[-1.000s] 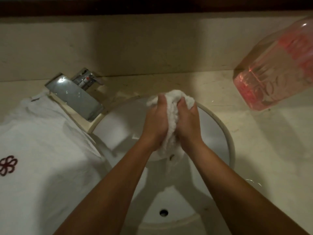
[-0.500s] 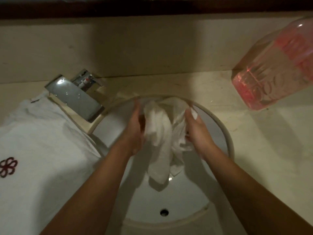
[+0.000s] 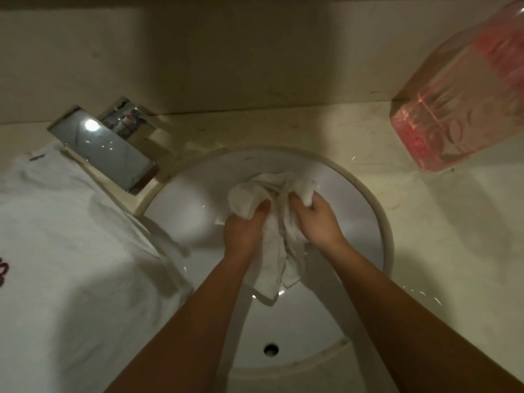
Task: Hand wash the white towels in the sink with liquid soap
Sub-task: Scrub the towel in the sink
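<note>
Crumpled wet white towel (image 3: 273,251) bunched above the sink (image 3: 380,217) basin, left hand (image 3: 245,231) and right hand (image 3: 319,222) each gripping a fold, tail hanging mid-basin, rim well apart all round

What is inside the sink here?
A white towel, gripped by left hand and right hand; a small hole in the sink wall. The bottom beneath the towel is covered.

Pink soap bottle (image 3: 465,109) far right runs off the top and right edges, and its label print is too blurry to read. The red flower motif (image 3: 2,275) on the white cloth (image 3: 71,251) gets chopped by the left edge. The left hand (image 3: 245,231) and right hand (image 3: 317,222) grip the towel (image 3: 272,256) with most fingers buried in it.
</note>
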